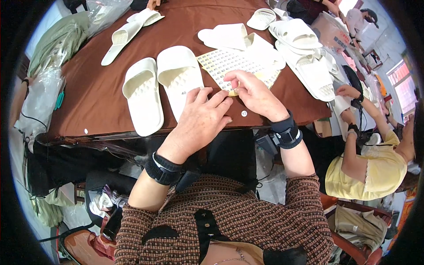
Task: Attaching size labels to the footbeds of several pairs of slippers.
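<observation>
White slippers (pixel 145 97): a pair at 10 to 11 o'clock from the middle of the view, heels toward 6, on the brown surface (pixel 95 95).
Number sticker (pixel 183 93): on the right slipper's heel; none shows on the left one.
Sheet (pixel 218 66): at 12 to 1 o'clock, rows of stickers, its far edge partly under two more slippers (pixel 265 51).
Left hand (pixel 201 115): at 11 o'clock, palm down, fingers loosely spread over the right slipper's heel, tips by the sheet's near edge; contact unclear.
Right hand (pixel 258 97): at 2 o'clock, thumb and forefinger curled to a narrow gap over the sheet; cannot tell whether they hold a sticker.
Loose sticker (pixel 244 113): at 2 o'clock, on the surface beside the right hand.
Good peeling: probably best with left fingertips pinning the sheet, right ones lifting one edge, glue barely touched.
Good placing: flat, matching the right heel's spot, pressed from its centre outward.
</observation>
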`<state>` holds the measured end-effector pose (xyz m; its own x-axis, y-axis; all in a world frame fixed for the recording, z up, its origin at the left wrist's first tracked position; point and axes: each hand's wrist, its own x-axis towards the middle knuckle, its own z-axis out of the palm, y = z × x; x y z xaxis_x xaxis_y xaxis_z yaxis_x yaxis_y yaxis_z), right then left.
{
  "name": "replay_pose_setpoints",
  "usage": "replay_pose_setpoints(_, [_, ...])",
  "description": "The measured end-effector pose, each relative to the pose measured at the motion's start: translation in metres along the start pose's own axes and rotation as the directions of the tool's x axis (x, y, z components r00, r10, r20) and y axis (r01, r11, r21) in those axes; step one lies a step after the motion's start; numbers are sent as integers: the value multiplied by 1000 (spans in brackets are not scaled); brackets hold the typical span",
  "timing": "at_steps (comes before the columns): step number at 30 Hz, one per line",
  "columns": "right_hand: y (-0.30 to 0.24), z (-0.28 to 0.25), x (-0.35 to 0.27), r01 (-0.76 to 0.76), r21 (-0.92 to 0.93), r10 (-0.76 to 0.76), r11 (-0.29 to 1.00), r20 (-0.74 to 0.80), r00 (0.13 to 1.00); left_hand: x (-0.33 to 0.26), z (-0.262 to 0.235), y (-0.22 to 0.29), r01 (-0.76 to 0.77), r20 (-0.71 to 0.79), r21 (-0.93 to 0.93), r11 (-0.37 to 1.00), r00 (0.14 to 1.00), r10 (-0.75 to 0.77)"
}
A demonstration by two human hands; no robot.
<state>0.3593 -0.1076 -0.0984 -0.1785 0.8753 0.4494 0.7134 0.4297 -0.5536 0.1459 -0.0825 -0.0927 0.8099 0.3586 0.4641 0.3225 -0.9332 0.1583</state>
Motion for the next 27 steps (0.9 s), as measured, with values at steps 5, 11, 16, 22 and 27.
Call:
replay_pose_setpoints(5, [-2,-3,-2,-228,190,225,955,37,974,0,0,1,6,12,20,1000,1000,-6])
replay_pose_setpoints(11, [-4,-2,2,-180,137,179,974,21,984,0,0,1,-1,0,24,1000,1000,1])
replay_pose_setpoints(16, [-6,-2,6,-113,58,112,992,17,994,0,-1,1,-3,0,10,1000,1000,3])
replay_pose_setpoints(22, [-7,-3,6,-90,-38,91,995,34,995,0,0,1,-1,-4,10,1000,1000,1])
replay_pose_setpoints(27, [-4,4,6,5,-66,-9,998,-58,998,0,1,0,-2,-5,5,1000,1000,2])
